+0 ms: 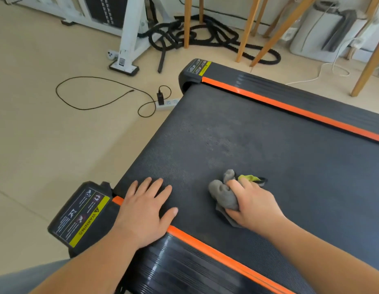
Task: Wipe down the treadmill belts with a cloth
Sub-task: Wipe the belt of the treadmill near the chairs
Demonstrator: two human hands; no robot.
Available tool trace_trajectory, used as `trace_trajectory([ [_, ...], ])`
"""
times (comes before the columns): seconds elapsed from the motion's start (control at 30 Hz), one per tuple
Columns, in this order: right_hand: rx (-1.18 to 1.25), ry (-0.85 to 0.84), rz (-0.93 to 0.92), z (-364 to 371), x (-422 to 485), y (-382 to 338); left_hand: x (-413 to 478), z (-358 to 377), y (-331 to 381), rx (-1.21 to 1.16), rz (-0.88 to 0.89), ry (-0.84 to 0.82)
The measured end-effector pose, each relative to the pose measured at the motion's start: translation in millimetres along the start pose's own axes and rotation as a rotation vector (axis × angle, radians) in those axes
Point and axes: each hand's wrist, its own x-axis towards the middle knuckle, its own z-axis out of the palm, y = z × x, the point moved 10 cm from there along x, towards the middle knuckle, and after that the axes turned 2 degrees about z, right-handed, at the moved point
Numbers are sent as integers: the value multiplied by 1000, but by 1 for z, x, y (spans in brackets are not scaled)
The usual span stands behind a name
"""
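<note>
Beige gym floor under a black treadmill belt (258, 134). Left hand (144, 209) lies flat at its edge; right hand (252, 202) clutches a bunched grey cloth (221, 192) (soft, light, best gripped wadded) mid-belt.

Held cloth (221, 193) in right hand (252, 204) on the belt (258, 134). Rested left hand (144, 209) flat left of the grip, across the side rail (184, 270).

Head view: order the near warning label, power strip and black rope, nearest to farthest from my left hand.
From the left hand:
1. Warning label, right beside it, to the left.
2. Power strip, on the floor farther ahead.
3. Black rope, coiled farthest back.
</note>
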Motion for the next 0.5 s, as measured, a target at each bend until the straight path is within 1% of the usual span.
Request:
trace_trajectory([
  [0.03,-28,44,13,-3,2,14,-3,1,-4,-4,-21,15],
  [0.07,-38,88,65,-9,7,31,-4,4,-8,-14,-46,8],
  [0.13,-9,140,259,-16,19,66,-4,11,-15,-17,-109,-12],
  [0.2,43,158,470,-18,32,91,-1,9,-18,-5,-147,5],
  [0.27,105,184,643,-17,44,92,0,7,-20,-31,-149,8],
  [0.33,233,226,819,-13,46,87,1,8,-19,-45,-147,-13],
  [0.37,290,245,870,-11,46,80,1,9,-19,-42,-145,-19],
  [0.4,311,252,863,-11,48,65,1,10,-19,-34,-141,-22],
  [0.43,297,246,793,-11,52,44,1,11,-20,-28,-139,-25],
  [0.5,190,206,543,-6,60,-17,2,11,-20,-31,-142,-25],
])
